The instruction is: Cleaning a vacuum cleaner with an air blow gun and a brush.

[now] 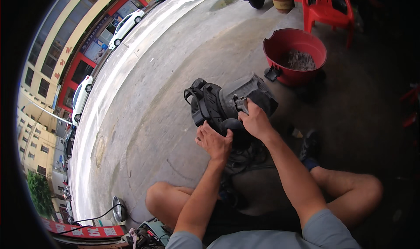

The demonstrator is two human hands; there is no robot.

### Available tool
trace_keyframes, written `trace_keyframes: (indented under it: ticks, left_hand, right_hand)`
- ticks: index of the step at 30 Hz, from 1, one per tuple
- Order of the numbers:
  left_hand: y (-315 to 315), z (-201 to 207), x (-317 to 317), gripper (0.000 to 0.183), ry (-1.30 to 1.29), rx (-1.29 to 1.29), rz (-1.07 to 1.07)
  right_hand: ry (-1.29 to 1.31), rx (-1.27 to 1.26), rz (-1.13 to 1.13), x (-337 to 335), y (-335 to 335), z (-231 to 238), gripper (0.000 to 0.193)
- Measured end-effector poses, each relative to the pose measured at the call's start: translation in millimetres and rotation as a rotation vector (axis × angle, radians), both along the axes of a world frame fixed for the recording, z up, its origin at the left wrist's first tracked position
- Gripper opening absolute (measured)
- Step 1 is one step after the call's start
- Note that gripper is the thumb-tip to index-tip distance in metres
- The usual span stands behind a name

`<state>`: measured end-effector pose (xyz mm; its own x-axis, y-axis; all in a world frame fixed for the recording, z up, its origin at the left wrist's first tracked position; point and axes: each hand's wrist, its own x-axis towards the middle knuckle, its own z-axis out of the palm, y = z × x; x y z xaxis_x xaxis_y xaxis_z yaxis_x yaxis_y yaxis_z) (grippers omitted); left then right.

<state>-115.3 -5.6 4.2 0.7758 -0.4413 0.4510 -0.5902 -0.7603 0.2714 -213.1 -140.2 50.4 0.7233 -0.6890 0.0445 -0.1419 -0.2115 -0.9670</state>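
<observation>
I sit on the ground with a black and grey machine part [223, 102], like a motor housing with a handle and strap, held up in front of my knees. My left hand [214, 141] grips its rounded black lower end. My right hand [255, 120] clasps the top right of it, fingers by a small grey metal piece [241, 104]. Dark cables or a hose [243, 155] hang below the part toward my lap.
A red tub [294, 54] with grey rubble stands to the far right, a red plastic chair [326, 6] behind it. Bare concrete stretches left to a road with parked white cars [124, 25]. Tools and a cable [144, 236] lie by my left knee.
</observation>
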Motion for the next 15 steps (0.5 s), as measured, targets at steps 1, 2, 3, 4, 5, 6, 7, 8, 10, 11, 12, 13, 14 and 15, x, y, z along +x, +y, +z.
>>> trace_keyframes:
  ticks: [1, 2, 3, 4, 5, 6, 7, 8, 10, 11, 12, 13, 14, 15]
  left_hand:
    - [1, -2, -1, 0.086, -0.004, -0.004, 0.003]
    - [3, -4, 3, 0.086, 0.0, -0.004, 0.002]
    - [7, -6, 9, 0.086, -0.026, 0.019, 0.006]
    - [7, -5, 9, 0.086, -0.048, 0.04, 0.011]
    - [6, -5, 8, 0.086, -0.041, 0.039, 0.012]
    - [6, -5, 7, 0.085, -0.027, 0.018, 0.01]
    - [1, -2, 2, 0.085, -0.011, -0.008, -0.002]
    - [-1, -2, 1, 0.085, -0.008, -0.013, -0.006]
    - [-2, -2, 1, 0.085, -0.004, -0.015, -0.003]
    - [-2, -1, 1, 0.085, -0.003, -0.017, -0.002]
    - [-2, 0, 2, 0.085, -0.004, -0.019, -0.003]
    - [-1, 0, 2, 0.086, -0.004, -0.019, -0.002]
    - [1, 0, 2, 0.086, -0.003, -0.018, -0.001]
    - [2, 1, 2, 0.086, 0.001, -0.011, -0.005]
  right_hand:
    - [0.01, 0.029, 0.176, -8, 4, -3, 0.031]
    - [-0.036, 0.022, 0.392, -12, 10, -10, 0.03]
    - [-0.053, 0.061, 0.486, -17, 18, -19, 0.028]
    - [-0.042, 0.106, 0.41, -25, 18, -15, 0.027]
    - [-0.031, 0.15, 0.335, -33, 17, -10, 0.025]
    - [-0.063, 0.128, 0.109, -35, 13, -19, 0.023]
    - [-0.095, 0.099, -0.128, -41, 4, -29, 0.021]
    - [-0.188, 0.06, -0.386, -43, -5, -40, 0.017]
    - [-0.321, 0.056, -0.536, -55, -28, -55, 0.019]
    - [-0.332, 0.067, -0.555, -58, -33, -57, 0.02]
    - [-0.333, 0.065, -0.554, -60, -34, -59, 0.02]
    - [-0.225, 0.08, -0.456, -61, -32, -53, 0.022]
    - [-0.119, 0.095, -0.357, -63, -28, -47, 0.024]
    - [-0.093, 0.055, -0.297, -61, -20, -41, 0.026]
